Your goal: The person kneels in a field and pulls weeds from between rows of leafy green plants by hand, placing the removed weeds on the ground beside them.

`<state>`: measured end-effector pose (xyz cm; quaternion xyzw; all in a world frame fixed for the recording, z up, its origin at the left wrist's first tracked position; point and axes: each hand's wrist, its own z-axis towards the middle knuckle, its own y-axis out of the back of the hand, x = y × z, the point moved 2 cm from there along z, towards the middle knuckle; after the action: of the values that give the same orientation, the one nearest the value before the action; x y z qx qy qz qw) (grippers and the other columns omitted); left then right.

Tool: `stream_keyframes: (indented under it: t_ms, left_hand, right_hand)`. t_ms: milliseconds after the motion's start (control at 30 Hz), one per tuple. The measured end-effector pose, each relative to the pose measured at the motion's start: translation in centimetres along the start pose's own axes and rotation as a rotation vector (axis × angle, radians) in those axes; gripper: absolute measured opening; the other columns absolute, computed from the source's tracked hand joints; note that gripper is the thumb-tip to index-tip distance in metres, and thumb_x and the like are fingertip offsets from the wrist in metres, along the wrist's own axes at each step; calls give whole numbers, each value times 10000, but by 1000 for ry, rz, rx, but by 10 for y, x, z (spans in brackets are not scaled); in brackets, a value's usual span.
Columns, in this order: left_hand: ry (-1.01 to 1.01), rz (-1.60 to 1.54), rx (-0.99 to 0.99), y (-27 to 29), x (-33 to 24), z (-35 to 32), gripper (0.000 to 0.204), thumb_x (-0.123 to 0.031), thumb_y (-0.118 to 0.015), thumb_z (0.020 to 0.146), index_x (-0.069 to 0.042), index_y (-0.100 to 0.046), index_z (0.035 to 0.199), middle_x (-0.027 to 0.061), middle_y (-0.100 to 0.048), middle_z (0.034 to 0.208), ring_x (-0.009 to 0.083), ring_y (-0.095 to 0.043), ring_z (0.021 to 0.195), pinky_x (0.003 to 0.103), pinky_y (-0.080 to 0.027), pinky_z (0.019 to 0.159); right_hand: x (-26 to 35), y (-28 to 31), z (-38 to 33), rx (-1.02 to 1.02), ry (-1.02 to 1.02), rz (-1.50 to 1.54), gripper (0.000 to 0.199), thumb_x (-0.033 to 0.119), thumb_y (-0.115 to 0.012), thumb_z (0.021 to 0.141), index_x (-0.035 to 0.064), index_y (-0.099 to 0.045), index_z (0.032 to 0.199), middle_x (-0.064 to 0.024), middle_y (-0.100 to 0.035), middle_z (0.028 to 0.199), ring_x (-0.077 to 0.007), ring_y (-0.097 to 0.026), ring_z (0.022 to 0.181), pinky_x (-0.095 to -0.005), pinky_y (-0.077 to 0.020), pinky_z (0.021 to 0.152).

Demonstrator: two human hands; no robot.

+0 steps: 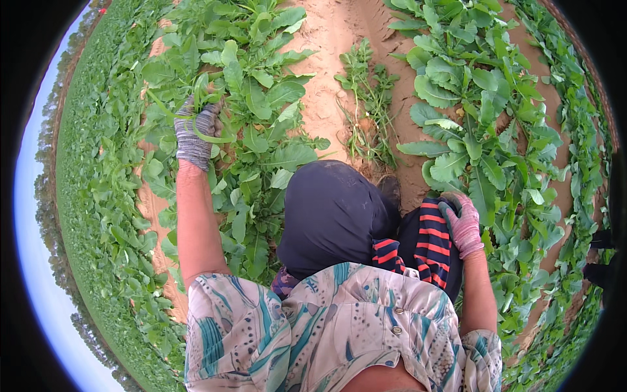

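Note:
My left hand (196, 134), in a grey striped knit glove, reaches forward into the leafy crop row on the left. Its fingers are closed around a tuft of long, narrow grass (219, 139), whose blades curl out past the glove; the fingertips are partly hidden by leaves. Broad-leaved green plants (258, 98) crowd around that hand. My right hand (462, 223) wears a pinkish glove with grey fingers. It lies over my right knee, on a black-and-red striped cloth (433, 240), fingers apart and holding nothing that shows.
Between the rows runs a sandy furrow (326, 85) with a pile of pulled, wilting weeds (372, 111) ahead of my dark-clad left knee (330, 215). Another leafy row (467, 111) stands close on the right. Dark shapes (601, 261) show at the right rim.

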<state>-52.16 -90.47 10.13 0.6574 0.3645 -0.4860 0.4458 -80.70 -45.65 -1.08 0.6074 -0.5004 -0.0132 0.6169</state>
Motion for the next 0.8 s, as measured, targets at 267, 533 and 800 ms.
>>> stream_keyframes:
  t_ms: [267,533,800]
  left_hand:
    - [-591,994,534,-143,-25,4,721,-243,-760,762,-131,-441,1399,143,-498,1379,299,-472,1269,375,-370,1073]
    - [-584,1706,933,-122,78,-55,303,-394,-587,857,-151,-698,999,78,-672,961,259,-602,1001,406,-400,954]
    - [-342,1842,745,-30,67,-79,216,-304,-635,799,-170,-702,954,67,-630,1042,245,-560,1072,440,-373,970]
  right_hand:
    - [4,1,0,-11,-13,4,286,208,-669,818,74,-671,1071,-149,-638,1121,-342,-558,1090,-398,-435,970]
    - [2,1,-2,-30,-27,29,279,216,-676,816,69,-671,1053,-138,-637,1112,-341,-552,1088,-408,-436,960]
    - [4,1,-2,-18,-10,20,283,232,-674,820,73,-672,1055,-135,-635,1119,-338,-551,1089,-403,-435,963]
